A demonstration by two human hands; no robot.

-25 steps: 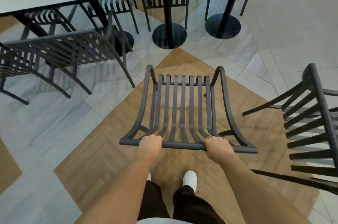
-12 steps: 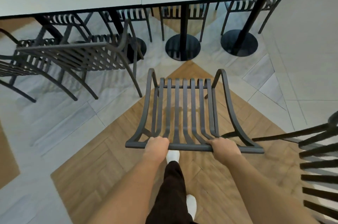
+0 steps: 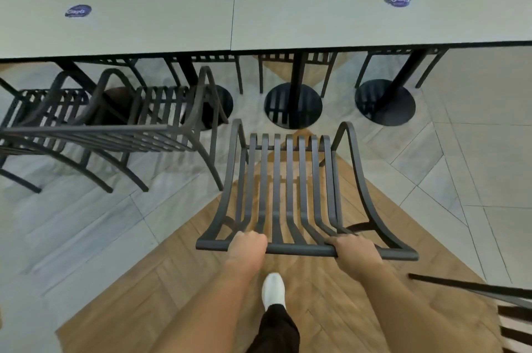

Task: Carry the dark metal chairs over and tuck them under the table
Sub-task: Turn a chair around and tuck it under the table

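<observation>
A dark metal chair (image 3: 289, 188) with a slatted seat and back is right in front of me, facing the table. My left hand (image 3: 247, 247) grips the top bar of its backrest on the left. My right hand (image 3: 355, 251) grips the same bar on the right. The long pale table (image 3: 259, 15), made of two tops side by side, runs across the far part of the view. The chair's front edge is a short way from the table's near edge, close to the middle black pedestal base (image 3: 293, 106).
A second dark chair (image 3: 121, 128) stands at the left, partly under the table, with another beyond it at the far left. Part of a further chair (image 3: 495, 303) shows at the lower right. More pedestal bases (image 3: 385, 102) and chair legs stand under the table. My white shoe (image 3: 273, 289) is on the wooden floor.
I have walked toward the table with the chair held by both hands. The table now fills more of the view, and the chair at the right has slipped mostly out of frame.
</observation>
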